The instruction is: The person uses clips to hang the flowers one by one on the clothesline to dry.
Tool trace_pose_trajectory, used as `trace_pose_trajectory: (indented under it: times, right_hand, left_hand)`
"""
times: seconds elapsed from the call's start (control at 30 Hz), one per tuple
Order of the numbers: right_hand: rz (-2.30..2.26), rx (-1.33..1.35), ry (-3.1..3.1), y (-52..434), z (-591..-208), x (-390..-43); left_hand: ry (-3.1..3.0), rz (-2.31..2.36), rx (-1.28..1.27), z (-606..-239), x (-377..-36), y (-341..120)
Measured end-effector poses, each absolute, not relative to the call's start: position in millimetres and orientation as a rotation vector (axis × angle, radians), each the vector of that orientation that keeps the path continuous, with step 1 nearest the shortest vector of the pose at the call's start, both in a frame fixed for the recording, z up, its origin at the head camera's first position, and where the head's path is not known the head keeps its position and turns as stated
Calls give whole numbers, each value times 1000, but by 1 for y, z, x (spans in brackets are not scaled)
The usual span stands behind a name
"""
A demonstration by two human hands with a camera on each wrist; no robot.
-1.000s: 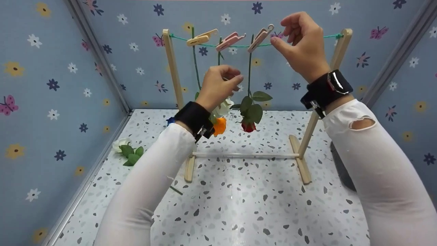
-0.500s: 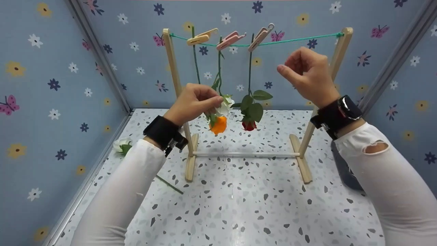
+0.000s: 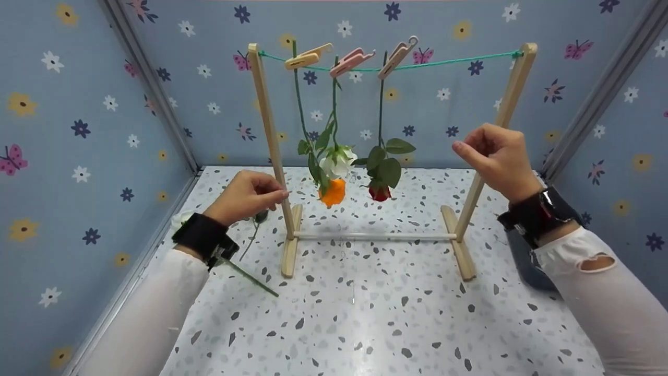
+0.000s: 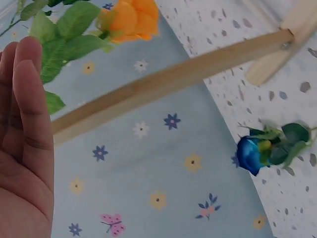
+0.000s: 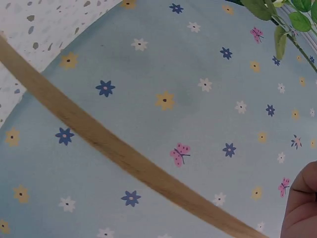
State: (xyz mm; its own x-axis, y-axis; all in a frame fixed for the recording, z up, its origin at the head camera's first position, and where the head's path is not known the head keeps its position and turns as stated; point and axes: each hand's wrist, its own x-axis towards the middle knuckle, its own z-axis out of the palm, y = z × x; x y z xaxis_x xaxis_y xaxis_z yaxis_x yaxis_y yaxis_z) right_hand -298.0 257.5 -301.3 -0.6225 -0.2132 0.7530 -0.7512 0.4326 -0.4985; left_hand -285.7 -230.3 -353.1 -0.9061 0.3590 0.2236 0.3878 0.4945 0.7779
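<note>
Left hand, left of centre in the head view: holding nothing; fingers loosely bent, thumb close beside them, gap narrow; its fingertips overlap the wooden left post, contact impossible to tell. Right hand, right of centre: also holding nothing; fingers loosely curled, thumb reaching toward the left; just in front of the right post, again no telling whether it touches.

Between the hands, three roses hang head-down by their stems; orange rose lowest near the middle, white rose just above and overlapping it, red rose a little to the right; upper middle, a yellow clothespin, a pink clothespin and a paler pink clothespin grip the stems on a green cord strung between the posts.

Farther out, a blue rose lies on the speckled table, right side of the left wrist view; a white bloom lies at left in the head view, partly behind the wrist strap; flowered wall behind.
</note>
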Motion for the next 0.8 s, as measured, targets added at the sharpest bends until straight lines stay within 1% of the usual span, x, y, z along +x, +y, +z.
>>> trace_pose_trajectory:
  times: [0.17, 0.43, 0.6, 0.8]
  right_hand:
    - [1142, 743, -2078, 274, -320, -291]
    - [1126, 600, -2135, 301, -347, -285]
    - [1120, 485, -2189, 324, -363, -285]
    - [1039, 279, -2362, 365, -383, -288]
  left_hand:
    - [-2822, -1179, -479, -375, -288, -252]
    - [-3007, -899, -340, -412, -291, -270]
    - [-3038, -852, -317, -431, -285, -268]
    - [-3052, -891, -381, -449, -282, -255]
